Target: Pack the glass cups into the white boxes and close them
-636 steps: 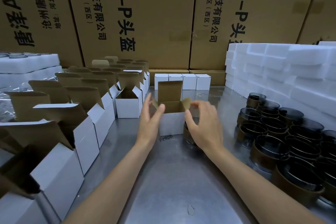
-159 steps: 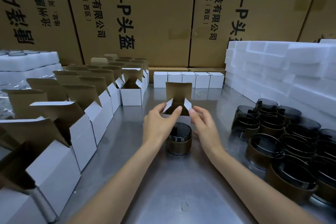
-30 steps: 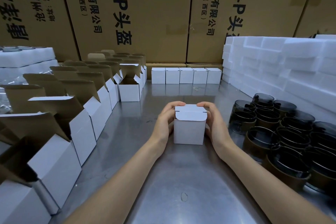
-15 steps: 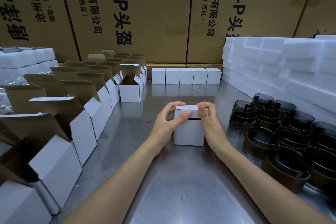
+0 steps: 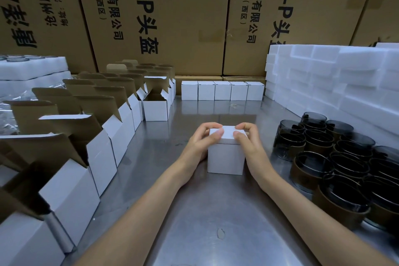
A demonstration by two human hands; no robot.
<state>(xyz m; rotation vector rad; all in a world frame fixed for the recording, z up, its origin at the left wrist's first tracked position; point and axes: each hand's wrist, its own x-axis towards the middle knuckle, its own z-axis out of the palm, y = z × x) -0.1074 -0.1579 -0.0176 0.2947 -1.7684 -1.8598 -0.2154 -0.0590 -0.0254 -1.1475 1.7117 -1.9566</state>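
**A:** head cam, so only one angle here. The white box (image 5: 226, 157) stands upright on the metal table (image 5: 216, 211), front face square to the camera, lid up. It's pretty much a cube, so no real long axis, maybe a touch taller than wide.

**B:** looks? Plain white card, no print, lid flat on top with a thin seam along its front edge.

**A:** yep. Left hand (image 5: 199, 144) has its fingers curled over the far top edge and the thumb pressing on the lid; right hand (image 5: 248, 144) mirrors it, so both are clamped on that box. Whether the tuck flap is fully in, hard to tell from here, the thumbs cover the corners.

**B:** vs half a second ago?

**A:** then there was a dark gap under the lid's front edge; now it's closed down to that seam. A second ago the lid was still popped up.

**B:** rest of the bench?

**A:** open boxes (image 5: 155, 106) in rows on the left, five closed boxes (image 5: 222, 90) along the back, dark glass cups (image 5: 336, 153) bunched on the right.
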